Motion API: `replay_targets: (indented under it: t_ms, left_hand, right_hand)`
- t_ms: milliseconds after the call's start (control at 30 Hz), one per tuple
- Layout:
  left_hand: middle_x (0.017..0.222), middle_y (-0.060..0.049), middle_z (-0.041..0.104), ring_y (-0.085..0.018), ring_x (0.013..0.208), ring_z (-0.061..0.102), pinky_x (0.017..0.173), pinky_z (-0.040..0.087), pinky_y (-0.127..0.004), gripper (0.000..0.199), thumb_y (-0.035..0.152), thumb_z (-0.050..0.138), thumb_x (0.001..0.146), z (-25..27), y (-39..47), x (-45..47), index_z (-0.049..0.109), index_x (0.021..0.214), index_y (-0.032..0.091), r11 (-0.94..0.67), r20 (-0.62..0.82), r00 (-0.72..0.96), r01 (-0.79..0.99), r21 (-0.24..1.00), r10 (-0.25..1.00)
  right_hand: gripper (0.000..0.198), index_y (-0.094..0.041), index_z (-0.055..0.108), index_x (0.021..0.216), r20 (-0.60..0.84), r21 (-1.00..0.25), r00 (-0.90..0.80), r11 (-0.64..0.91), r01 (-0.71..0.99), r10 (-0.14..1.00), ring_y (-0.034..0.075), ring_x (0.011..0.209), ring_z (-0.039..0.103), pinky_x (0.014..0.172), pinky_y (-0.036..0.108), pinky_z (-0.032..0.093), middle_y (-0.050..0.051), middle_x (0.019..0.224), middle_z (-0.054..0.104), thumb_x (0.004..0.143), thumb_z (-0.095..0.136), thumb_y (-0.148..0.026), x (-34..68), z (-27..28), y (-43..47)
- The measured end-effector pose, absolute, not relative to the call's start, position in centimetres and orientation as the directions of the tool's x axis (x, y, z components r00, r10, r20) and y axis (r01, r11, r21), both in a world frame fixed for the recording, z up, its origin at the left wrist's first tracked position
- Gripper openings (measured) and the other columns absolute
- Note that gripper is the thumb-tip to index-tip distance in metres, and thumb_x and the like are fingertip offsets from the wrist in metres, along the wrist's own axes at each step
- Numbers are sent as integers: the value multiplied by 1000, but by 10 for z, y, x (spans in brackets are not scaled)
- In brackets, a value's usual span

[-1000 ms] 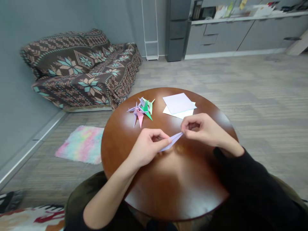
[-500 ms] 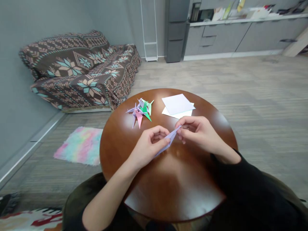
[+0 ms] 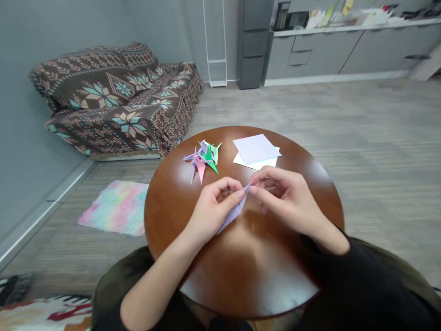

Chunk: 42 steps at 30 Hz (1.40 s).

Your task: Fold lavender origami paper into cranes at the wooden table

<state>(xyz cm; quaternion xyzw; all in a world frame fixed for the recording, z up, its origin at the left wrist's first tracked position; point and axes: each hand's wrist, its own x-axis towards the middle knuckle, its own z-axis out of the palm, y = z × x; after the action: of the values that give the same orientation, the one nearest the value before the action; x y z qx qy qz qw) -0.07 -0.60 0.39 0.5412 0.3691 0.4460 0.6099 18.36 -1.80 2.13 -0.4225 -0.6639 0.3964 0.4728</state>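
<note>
A folded piece of lilac origami paper (image 3: 233, 216) is held above the round table, slanting from lower left to upper right. My left hand (image 3: 217, 202) is closed on its middle, thumb on the near face and the other fingers curled behind. At the upper pointed tip, my right hand (image 3: 284, 195) pinches the paper between thumb and index finger. Beyond my left hand lies a cluster of several folded paper cranes (image 3: 203, 158) in lilac, pink and green. Flat sheets of paper (image 3: 257, 148), lilac over white, lie just past my right hand.
The round brown table (image 3: 248, 280) has a glossy top and a curved edge close to my body. To the left stand a sofa (image 3: 113, 101) under a patterned cover and a fluffy pastel mat (image 3: 115, 208). Grey kitchen cabinets (image 3: 320, 55) line the far wall.
The lilac paper has tilted more steeply, its lower end coming down and left. Both hands have drawn closer together near its upper tip. The cranes and sheets stay in place.
</note>
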Motion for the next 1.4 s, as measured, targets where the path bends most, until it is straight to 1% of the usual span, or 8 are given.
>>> replay_targets:
  t_ms: [500, 633, 700, 800, 900, 1033, 1200, 1400]
  left_hand:
    - [69, 1, 63, -9, 62, 52, 61, 39, -21, 18, 28, 81, 80, 6, -7, -1, 70, 76, 15, -16, 36, 309, -66, 998, 950]
    - [68, 1, 64, -10, 60, 52, 60, 41, -22, 18, 29, 82, 78, 5, -5, -2, 70, 75, 15, -6, 10, 264, -19, 1000, 965]
    - [70, 0, 67, -11, 62, 55, 61, 42, -23, 19, 31, 82, 77, 4, -4, -2, 71, 75, 15, -9, 12, 248, -11, 1000, 969]
    - [73, -1, 70, -12, 65, 59, 64, 45, -23, 20, 32, 83, 78, 4, -3, -1, 73, 77, 14, -21, 18, 279, 8, 1000, 960]
    - [77, -3, 73, -13, 69, 62, 68, 48, -24, 21, 33, 83, 77, 4, -3, -2, 74, 81, 14, -27, 21, 312, 14, 1000, 950]
    - [82, -4, 73, -15, 75, 65, 71, 50, -24, 25, 33, 85, 76, 5, -3, -2, 73, 87, 15, -19, 23, 318, -15, 1000, 948]
    - [70, 1, 62, -10, 62, 53, 58, 40, -21, 27, 36, 83, 78, 9, -5, -2, 67, 78, 14, -26, 10, 357, 40, 999, 934]
    - [69, 0, 64, -12, 66, 54, 63, 41, -23, 21, 27, 82, 73, 3, -3, -5, 66, 69, 15, -31, 50, 357, -59, 998, 933]
  right_hand:
    - [10, -17, 67, 74, 141, -990, -25, 140, -16, 990, 8, 35, 48, 35, 20, 35, -5, 49, 57, 81, 72, -20, 180, 17, -16]
    - [11, -21, 64, 79, 319, -944, 246, 329, 2, 915, 9, 42, 44, 38, 23, 34, -5, 52, 51, 88, 69, -23, 201, 25, -4]
    - [9, -21, 65, 87, 368, -930, 157, 357, 90, 917, 12, 53, 53, 48, 25, 44, -1, 67, 60, 89, 72, -26, 205, 27, -3]
    - [24, -21, 68, 103, 305, -926, -204, 340, 164, 930, 16, 80, 64, 69, 28, 53, 4, 99, 69, 83, 80, -28, 202, 25, -5]
    - [14, -18, 70, 90, 175, -928, -409, 289, 236, 896, 15, 73, 61, 66, 27, 48, 2, 82, 68, 88, 76, -31, 199, 20, -6]
    - [19, -17, 69, 83, 191, -932, -375, 288, 221, 907, 13, 63, 54, 57, 25, 41, 0, 71, 64, 88, 75, -34, 201, 19, -5]
    - [15, -17, 68, 82, 263, -898, -349, 361, 253, 899, 12, 62, 54, 57, 25, 42, 1, 74, 66, 91, 70, -29, 198, 21, -7]
    - [12, -18, 68, 76, 328, -870, -359, 428, 245, 874, 12, 62, 54, 57, 25, 41, 0, 71, 64, 88, 69, -20, 189, 15, -11]
